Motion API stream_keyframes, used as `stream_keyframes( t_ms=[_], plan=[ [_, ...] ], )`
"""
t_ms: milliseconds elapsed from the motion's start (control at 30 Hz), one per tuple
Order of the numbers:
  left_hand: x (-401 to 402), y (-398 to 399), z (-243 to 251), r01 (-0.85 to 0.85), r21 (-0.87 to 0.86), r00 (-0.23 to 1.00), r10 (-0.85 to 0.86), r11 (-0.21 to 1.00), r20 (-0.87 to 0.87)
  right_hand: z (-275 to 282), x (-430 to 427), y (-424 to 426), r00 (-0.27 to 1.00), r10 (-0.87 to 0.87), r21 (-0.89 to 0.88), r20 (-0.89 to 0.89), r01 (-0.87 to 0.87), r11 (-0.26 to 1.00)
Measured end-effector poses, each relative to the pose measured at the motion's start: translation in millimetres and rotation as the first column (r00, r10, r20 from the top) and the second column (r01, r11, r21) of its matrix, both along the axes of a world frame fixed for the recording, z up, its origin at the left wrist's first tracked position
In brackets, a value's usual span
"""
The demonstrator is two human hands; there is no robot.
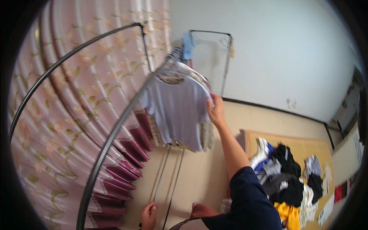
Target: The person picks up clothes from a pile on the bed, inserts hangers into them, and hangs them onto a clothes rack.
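Note:
A pale lavender short-sleeved T-shirt (181, 106) hangs at the near end of a row of garments on a dark metal clothes rack rail (123, 118). My right hand (216, 110) is at its right shoulder and sleeve, thumb on the front and fingers at the edge. Behind this shirt, a patterned garment (207, 136) shows at the sides and below the hem. Low in the picture is my left hand (148, 215), its fingers curled, beside the thin rods (162, 175) of the rack's base. Whether it holds anything is not visible.
A floral pink curtain (86, 95) with a purple hem runs along the left, behind a curved black tube (57, 63). Several loose clothes (284, 184) lie piled on a tan mat (310, 141) at right. A second rack frame (227, 66) stands by the wall.

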State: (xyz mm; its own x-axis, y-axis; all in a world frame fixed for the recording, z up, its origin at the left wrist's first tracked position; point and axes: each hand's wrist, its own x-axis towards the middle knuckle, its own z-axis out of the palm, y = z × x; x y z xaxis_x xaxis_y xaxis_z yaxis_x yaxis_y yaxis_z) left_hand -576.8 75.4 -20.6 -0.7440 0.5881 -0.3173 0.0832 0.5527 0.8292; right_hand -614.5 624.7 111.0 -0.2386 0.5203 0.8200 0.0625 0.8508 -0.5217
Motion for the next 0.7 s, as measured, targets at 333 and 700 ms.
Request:
stream_keyframes(
  t_ms=[333,700],
  plan=[
    [43.9,2.4,-9.2,0.182,0.263,0.981,-0.157,0.947,-0.114,-192.1,272.3,-183.6,0.917,-0.17,-0.399,0.36,0.316,0.861],
    [181.5,35.1,-22.4,0.66,0.202,0.738,-0.675,0.724,0.006,-266.4,585.3,-386.0,0.726,-0.329,-0.627,0.604,0.688,0.366]
  ],
)
